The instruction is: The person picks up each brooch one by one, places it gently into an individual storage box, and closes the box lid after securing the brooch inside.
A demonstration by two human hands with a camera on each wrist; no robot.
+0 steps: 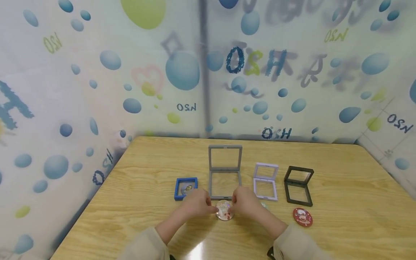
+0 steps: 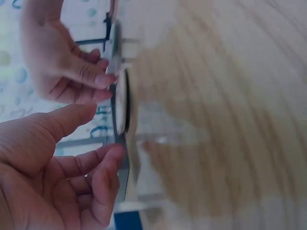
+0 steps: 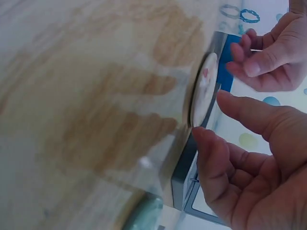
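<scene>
left hand (image 1: 196,204) and right hand (image 1: 246,203), fingers loosely bent and ungripping, flank the round badge (image 1: 224,211) on the wooden table (image 1: 344,180), one right fingertip (image 3: 202,137) at its rim, open grey frame (image 1: 210,184) just beyond, patterned backdrop (image 1: 182,124) behind.

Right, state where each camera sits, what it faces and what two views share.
Head: on the head, facing forward and down at the table; left hand, right hand and both sleeves show.
Left wrist: on that wrist, facing across the table at the pale disc; left hand near, right hand beyond.
Right wrist: on that wrist, facing the disc; right hand near, left hand beyond.
Both wrist views share the disc.
</scene>
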